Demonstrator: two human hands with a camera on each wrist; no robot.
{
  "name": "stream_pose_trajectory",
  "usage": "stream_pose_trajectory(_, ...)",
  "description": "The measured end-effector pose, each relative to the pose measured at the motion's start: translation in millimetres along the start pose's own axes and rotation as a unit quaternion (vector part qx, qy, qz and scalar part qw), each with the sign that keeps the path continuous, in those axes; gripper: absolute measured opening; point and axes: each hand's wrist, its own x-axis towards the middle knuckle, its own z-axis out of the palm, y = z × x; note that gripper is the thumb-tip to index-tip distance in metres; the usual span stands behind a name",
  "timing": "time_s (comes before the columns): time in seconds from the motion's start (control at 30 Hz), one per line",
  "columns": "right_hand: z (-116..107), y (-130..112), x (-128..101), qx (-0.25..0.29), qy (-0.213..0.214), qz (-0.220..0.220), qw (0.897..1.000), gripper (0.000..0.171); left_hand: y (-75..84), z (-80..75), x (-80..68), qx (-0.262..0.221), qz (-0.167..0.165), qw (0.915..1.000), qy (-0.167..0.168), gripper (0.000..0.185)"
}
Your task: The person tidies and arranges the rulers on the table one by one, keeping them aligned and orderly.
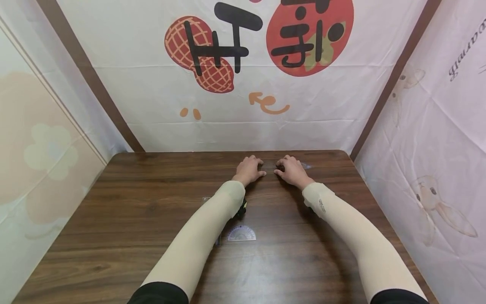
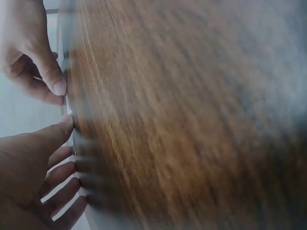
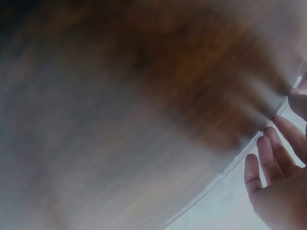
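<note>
Near the far table edge, my left hand (image 1: 248, 170) and right hand (image 1: 294, 172) face each other a short way apart. A clear flat plastic piece, perhaps a ruler or set square (image 1: 306, 166), shows beside the right hand; the hands hide much of that area. In the left wrist view, the left hand's fingers (image 2: 62, 175) are spread, their tips at the tabletop, and its thumb lies close to the other hand's thumb. The right wrist view has the right hand (image 3: 283, 182) with fingers loosely bent, tips at the tabletop. No firm grip is visible.
A clear protractor (image 1: 241, 233) lies on the brown wooden table (image 1: 152, 207) near the left forearm. Other clear plastic (image 1: 206, 199) and a dark object (image 1: 241, 210) are partly hidden by that arm. Printed cloth walls (image 1: 243, 135) stand behind and at both sides.
</note>
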Motion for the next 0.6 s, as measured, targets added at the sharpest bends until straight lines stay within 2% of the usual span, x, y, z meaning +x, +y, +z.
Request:
stream_pose_trajectory(0.23, 1.2, 0.4, 0.7, 0.005, 0.003, -0.005, 1.0, 0.037, 0.5, 0.5, 2.8, -0.003, -0.008, 1.0, -0.003, 0.05)
stream_pose_trajectory(0.6, 5.2, 1.2, 1.9, -0.008, 0.009, -0.018, 1.0, 0.043, 0.0, 2.7, 2.2, -0.009, -0.012, 0.9998, 0.014, 0.05)
